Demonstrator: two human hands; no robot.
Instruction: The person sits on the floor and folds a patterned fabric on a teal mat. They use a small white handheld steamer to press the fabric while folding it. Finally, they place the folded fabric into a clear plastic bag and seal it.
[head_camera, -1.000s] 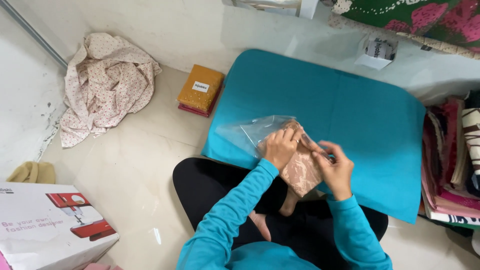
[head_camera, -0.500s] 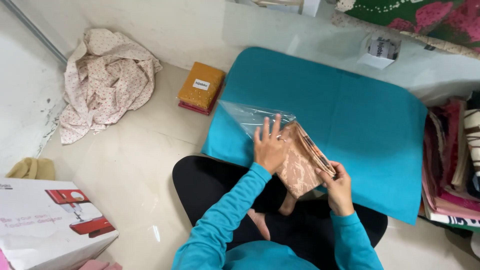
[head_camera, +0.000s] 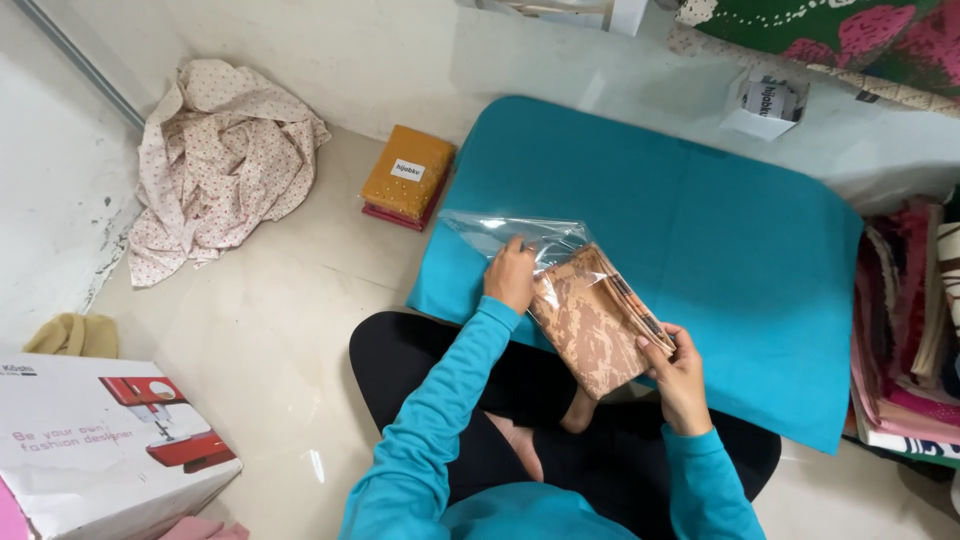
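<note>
Brown-and-tan patterned folded cloth (head_camera: 592, 325), partly inside a clear plastic bag (head_camera: 510, 236), centre of the frame, over the near edge of the teal mat (head_camera: 700, 230) and above my crossed legs. My left hand (head_camera: 512, 276) lies at the bag's mouth, fingers curled over the plastic and the upper end of the cloth. My right hand (head_camera: 680, 375) pinches the cloth's lower right corner between thumb and fingers.

Teal mat: flat on the pale floor (head_camera: 270, 320), centre to right of frame. Mustard-yellow fabric pack (head_camera: 408, 178) with a white label, on a red one, just left of the mat's far corner. Crumpled cream dotted cloth (head_camera: 222, 150), upper left. White printed box (head_camera: 95, 440), lower left. Stack of folded fabrics (head_camera: 915, 320), right edge. Small white paper box (head_camera: 765, 105), upper right.
</note>
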